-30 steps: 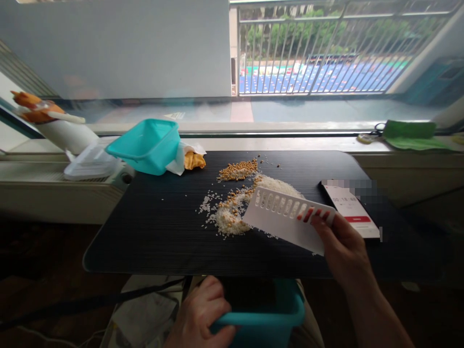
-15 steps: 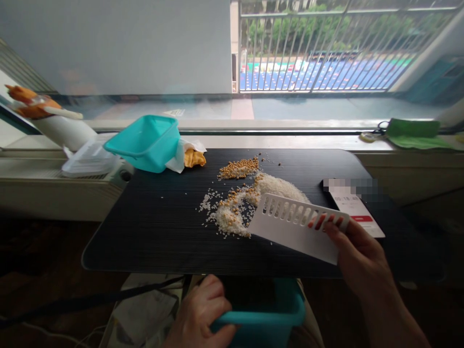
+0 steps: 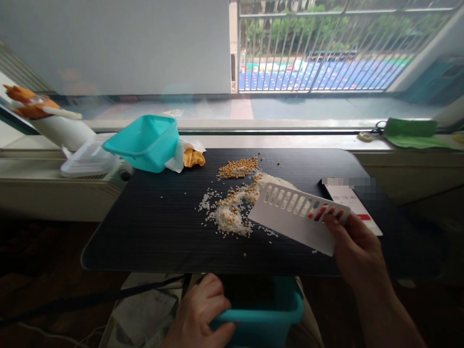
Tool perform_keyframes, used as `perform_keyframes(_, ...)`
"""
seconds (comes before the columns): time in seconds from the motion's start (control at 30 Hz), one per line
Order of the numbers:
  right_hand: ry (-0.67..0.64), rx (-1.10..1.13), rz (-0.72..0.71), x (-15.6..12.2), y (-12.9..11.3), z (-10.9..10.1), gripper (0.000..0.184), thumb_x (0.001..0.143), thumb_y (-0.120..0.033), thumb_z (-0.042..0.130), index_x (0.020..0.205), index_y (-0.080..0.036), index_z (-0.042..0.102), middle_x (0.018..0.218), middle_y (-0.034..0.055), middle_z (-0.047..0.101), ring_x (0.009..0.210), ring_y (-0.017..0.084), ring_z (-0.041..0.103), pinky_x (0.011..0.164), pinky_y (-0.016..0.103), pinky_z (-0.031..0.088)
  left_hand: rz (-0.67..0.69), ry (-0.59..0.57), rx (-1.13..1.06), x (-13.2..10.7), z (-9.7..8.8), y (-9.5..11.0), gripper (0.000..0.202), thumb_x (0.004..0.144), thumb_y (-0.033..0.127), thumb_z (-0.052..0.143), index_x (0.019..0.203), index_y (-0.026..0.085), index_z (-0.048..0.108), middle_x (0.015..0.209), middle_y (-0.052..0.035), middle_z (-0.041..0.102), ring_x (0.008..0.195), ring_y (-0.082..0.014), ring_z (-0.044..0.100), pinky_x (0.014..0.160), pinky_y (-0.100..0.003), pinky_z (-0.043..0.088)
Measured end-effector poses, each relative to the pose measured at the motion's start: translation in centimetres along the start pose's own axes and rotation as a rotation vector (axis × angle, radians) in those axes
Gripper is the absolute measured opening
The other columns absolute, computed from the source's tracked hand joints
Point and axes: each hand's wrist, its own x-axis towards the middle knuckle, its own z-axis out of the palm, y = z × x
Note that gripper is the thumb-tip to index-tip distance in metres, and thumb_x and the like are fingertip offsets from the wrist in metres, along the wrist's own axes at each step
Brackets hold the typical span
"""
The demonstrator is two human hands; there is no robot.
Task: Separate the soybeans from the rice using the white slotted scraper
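My right hand (image 3: 357,241) grips the right end of a white slotted plastic sheet (image 3: 290,224), tilted over the table at the edge of the heap of white rice (image 3: 273,181). Left of the sheet lies a smaller pile of rice (image 3: 230,220) mixed with yellow soybeans. Behind it sits a cluster of soybeans (image 3: 237,167) with some rice among them. My left hand (image 3: 206,307) is closed on the rim of a teal plastic bin (image 3: 261,316) held below the table's front edge. The bin's inside is too dark to make out.
On the black table (image 3: 152,232), a second teal bin (image 3: 145,142) stands at the back left beside a crumpled orange-yellow thing in white wrapping (image 3: 194,157). A phone (image 3: 350,203) lies at the right. A green cloth (image 3: 411,133) rests on the windowsill.
The white sheet has shifted slightly up and away from me, and its tilt has changed. A lone soybean and a few more rice grains now lie nearer the front. My left hand stays on the bin.
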Motion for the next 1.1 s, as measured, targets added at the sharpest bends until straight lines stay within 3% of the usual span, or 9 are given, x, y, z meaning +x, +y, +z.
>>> perform_keyframes(0.17,-0.086,0.003,-0.002,0.8,0.3,0.8,0.023,0.081,-0.047,0.077,0.081,-0.024,0.072,0.086,0.0028,0.074,0.083,0.021,0.070,0.079,0.034,0.058,0.002,0.005,0.005,0.1,0.1,0.0,0.017,0.069,0.003,0.058,0.065,0.019,0.061,0.074,-0.0028,0.059,0.077,-0.0198,0.059,0.064,-0.028,0.047)
perform_keyframes(0.4,-0.148,0.023,0.018,0.6,0.0,-0.3,0.022,0.080,-0.045,0.078,0.077,-0.024,0.073,0.084,0.0023,0.071,0.081,0.019,0.067,0.076,0.029,0.056,0.010,0.016,0.010,0.1,0.1,0.1,0.016,0.070,0.003,0.059,0.064,0.018,0.060,0.072,-0.0026,0.058,0.076,-0.0193,0.059,0.063,-0.028,0.045)
perform_keyframes(0.57,-0.140,0.059,0.044,0.4,0.0,-0.7,0.022,0.078,-0.045,0.080,0.076,-0.024,0.074,0.085,0.0012,0.071,0.084,0.017,0.067,0.079,0.025,0.055,-0.001,0.008,-0.006,0.2,-0.1,0.3,0.017,0.072,0.004,0.059,0.062,0.017,0.060,0.070,-0.0026,0.058,0.075,-0.0193,0.059,0.063,-0.028,0.045)
perform_keyframes(0.7,-0.107,0.051,0.079,0.5,0.1,-0.5,0.024,0.075,-0.048,0.082,0.078,-0.025,0.075,0.084,0.0012,0.072,0.079,0.018,0.067,0.073,0.026,0.055,0.002,-0.005,0.001,0.3,-0.1,0.3,0.016,0.071,0.003,0.060,0.062,0.017,0.061,0.071,-0.0034,0.059,0.076,-0.0198,0.059,0.064,-0.028,0.045)
perform_keyframes(1.1,-0.178,0.032,0.060,0.2,-0.2,-0.9,0.021,0.079,-0.046,0.080,0.079,-0.025,0.076,0.085,0.0014,0.073,0.082,0.016,0.068,0.075,0.022,0.056,0.003,0.021,-0.009,0.3,0.0,0.1,0.017,0.071,0.003,0.061,0.061,0.017,0.060,0.069,-0.0023,0.058,0.075,-0.0185,0.059,0.063,-0.027,0.044)
